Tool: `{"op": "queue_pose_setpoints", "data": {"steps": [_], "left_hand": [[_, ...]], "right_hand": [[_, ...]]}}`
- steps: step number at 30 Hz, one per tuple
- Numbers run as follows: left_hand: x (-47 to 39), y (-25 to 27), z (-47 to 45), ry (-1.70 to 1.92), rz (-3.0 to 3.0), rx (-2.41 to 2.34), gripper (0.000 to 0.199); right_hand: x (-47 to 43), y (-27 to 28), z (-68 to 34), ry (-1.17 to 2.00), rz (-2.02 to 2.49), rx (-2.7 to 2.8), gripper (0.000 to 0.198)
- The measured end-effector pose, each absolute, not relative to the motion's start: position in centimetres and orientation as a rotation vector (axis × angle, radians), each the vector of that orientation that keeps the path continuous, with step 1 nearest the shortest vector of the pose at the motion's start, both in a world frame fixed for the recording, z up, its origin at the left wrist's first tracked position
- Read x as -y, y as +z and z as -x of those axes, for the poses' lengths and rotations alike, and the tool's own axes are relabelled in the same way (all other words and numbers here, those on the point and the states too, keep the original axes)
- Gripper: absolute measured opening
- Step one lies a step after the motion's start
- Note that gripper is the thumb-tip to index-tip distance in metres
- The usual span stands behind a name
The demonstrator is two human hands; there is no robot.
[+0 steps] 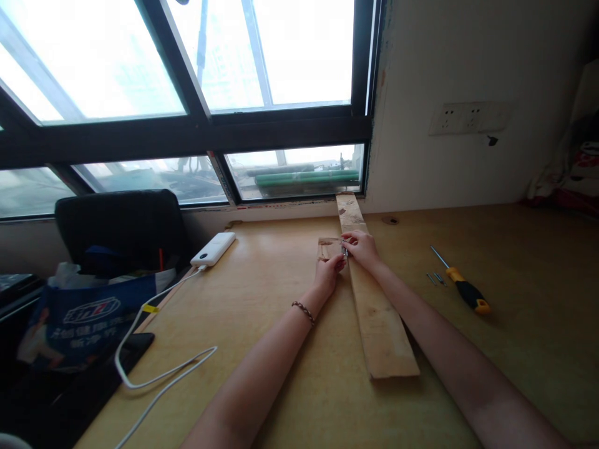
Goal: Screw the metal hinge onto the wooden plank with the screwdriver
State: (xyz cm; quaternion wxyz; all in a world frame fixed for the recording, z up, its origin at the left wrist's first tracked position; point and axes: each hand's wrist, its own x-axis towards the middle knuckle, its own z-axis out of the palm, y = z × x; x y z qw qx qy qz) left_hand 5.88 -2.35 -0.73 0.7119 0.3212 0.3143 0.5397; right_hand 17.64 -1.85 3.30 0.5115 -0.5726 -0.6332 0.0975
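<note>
A long wooden plank (381, 324) lies on the table, its far end by the window sill. Against its left side is a short wooden block (329, 248). Where the two meet, a small shiny metal piece (345, 251) shows between my fingers; its exact kind is too small to make out. My left hand (328, 273) is closed, its thumb and fingers pinching the near end of the metal piece beside the block. From the right, my right hand (362, 248) rests over the plank with its fingertips pinched at the far end of that same piece.
To the right lie a yellow-and-black screwdriver (468, 293) and a few small screws (438, 279). A white power bank (213, 249) with a white cable (175, 374) sits at the left table edge. Beyond that edge are a black chair (119, 224) and a blue bag (93, 318).
</note>
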Motion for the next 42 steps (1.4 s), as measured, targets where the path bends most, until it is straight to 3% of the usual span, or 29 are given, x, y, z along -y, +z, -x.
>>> {"op": "queue_pose_setpoints", "data": {"steps": [6,17,25,42], "left_hand": [[2.2,-1.1,-6.0,1.212,-0.665,-0.746,0.024],[2.4,-0.1,-5.8,1.275,-0.519,-0.773,0.018],[2.7,0.1,-5.7,1.266,-0.537,-0.793,0.018],[2.5,-0.9,-5.9,1.27,-0.676,-0.798,0.023]], "right_hand": [[4.4,4.3,-20.0,0.356,1.302,1.319,0.024],[13.0,0.8,-32.0,-0.172,2.05,1.549,0.017],[13.0,0.6,-31.9,-0.147,2.337,1.654,0.021],[13.5,1.3,-31.7,-0.11,2.512,1.569,0.023]]}}
